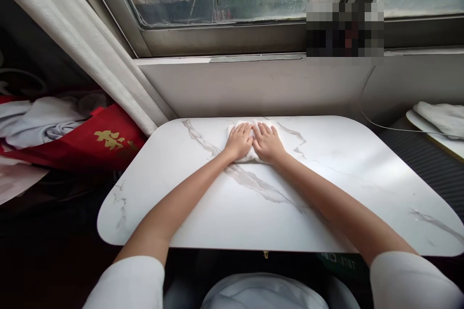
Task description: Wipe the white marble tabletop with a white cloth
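Note:
A folded white cloth [251, 155] lies on the white marbled tabletop [203, 203], near its far edge. Both of my hands rest flat on it, side by side, thumbs nearly touching. The fingers of my left hand [239, 142] are stretched out over the cloth's left part. On the cloth's right part, my right hand [267, 142] presses down with its fingers spread a little. Part of the cloth is hidden under my palms.
A window [232, 41] and a wall stand behind the table. At the left are a pale curtain [87, 34] and a red bag [108, 135] with clothes. A thin cable [398, 129] and another folded cloth [440, 117] are at the right.

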A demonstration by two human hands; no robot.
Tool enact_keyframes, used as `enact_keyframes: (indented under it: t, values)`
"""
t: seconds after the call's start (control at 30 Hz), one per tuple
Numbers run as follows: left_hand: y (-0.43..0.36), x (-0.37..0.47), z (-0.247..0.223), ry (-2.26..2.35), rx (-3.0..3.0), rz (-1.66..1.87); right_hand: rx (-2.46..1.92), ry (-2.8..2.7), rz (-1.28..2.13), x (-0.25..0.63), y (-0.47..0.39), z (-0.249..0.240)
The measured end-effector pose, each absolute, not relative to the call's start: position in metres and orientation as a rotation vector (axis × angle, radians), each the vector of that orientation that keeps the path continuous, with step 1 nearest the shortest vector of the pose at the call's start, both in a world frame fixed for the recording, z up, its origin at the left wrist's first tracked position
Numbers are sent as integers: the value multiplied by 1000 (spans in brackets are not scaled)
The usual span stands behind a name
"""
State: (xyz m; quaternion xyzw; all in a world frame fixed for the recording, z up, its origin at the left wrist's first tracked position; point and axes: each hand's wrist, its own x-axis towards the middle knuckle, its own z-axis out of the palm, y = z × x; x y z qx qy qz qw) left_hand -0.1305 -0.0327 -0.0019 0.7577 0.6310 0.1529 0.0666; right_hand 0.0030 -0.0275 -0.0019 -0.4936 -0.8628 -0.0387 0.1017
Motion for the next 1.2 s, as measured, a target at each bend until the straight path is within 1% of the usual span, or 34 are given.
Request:
enact_keyframes:
  t: [0.1, 0.2, 0.43, 0.6, 0.77, 0.93, 1.07, 1.2]
  values:
    - [0, -140, -4, 1921, 2269, 500, -1490, -2512, -81, -10, 2, -2]
    - [16, -144, -5, 1933, 2257, 523, -1483, -2501, -75, -15, 18, -3]
    - [3, -139, -2, 2006, 2209, 506, -1432, -2540, -133, -11, 13, 0]
    - [-51, -136, -1, 2009, 2251, 481, -1370, -2564, -209, -5, -37, -6]
    - [-151, -136, -1, 1895, 2335, 407, -1293, -2548, -250, 6, -133, -16]
    - [-238, -139, -2, 1905, 2365, 457, -1051, -2605, -207, 13, -207, -15]
    - [-263, -144, -5, 1935, 2363, 497, -963, -2647, -179, 9, -223, -10]
    - [-251, -152, -6, 1978, 2334, 484, -936, -2701, -137, -3, -207, -8]
